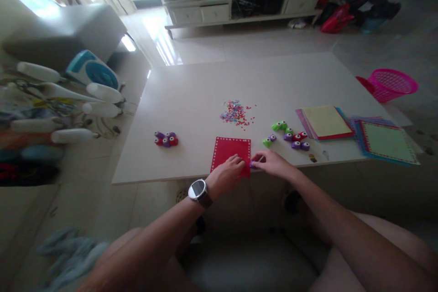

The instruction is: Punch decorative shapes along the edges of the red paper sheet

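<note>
A red sheet of paper (228, 148) lies at the table's front edge, with small punched holes along its left, top and right sides. My left hand (233, 166) rests on the sheet, fingers laid over its lower part. At the lower right edge of the paper, my right hand (273, 163) grips a small purple craft punch (253, 164), mostly hidden by the fingers. Close to that hand stand several more punches in green (267, 142), purple and red (299, 136). Beyond the sheet is a pile of tiny coloured paper cut-outs (234, 112).
Another cluster of purple and red punches (166, 139) stands at the left of the white table (185, 96). On the right lie a stack of coloured paper (326, 121) and a pile of punched sheets (386, 141). A pink basket (393, 84) is beyond the table's right edge.
</note>
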`<state>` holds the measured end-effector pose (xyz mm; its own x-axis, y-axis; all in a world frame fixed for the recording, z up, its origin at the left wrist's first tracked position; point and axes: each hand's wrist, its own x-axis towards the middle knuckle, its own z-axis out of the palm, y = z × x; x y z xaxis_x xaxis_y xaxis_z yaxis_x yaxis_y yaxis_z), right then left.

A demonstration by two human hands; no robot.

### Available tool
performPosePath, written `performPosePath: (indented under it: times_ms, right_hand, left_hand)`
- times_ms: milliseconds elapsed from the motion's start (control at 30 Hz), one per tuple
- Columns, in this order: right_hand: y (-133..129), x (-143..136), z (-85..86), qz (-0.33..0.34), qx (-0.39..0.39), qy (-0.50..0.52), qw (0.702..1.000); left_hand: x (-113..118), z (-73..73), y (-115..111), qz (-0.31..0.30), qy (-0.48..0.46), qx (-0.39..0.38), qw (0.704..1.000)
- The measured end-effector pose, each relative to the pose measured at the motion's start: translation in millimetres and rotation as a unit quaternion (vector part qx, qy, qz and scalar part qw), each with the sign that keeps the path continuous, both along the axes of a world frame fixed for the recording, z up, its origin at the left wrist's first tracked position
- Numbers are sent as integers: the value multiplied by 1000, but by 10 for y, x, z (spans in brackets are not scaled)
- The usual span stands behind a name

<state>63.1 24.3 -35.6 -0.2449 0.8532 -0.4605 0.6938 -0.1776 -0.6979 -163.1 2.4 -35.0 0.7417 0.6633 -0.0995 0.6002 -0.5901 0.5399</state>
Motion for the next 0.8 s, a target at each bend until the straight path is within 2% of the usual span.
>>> performPosePath:
  times_ms: [367, 800]
  right_hand:
    - [-32, -10, 47, -17, 6, -8, 1000]
    - [-79, -79, 39, -6, 0, -3, 1000]
  left_hand:
    - [-6, 110, 0, 10, -5, -29, 1000]
    - [-12, 109, -8, 12, 12, -36, 999]
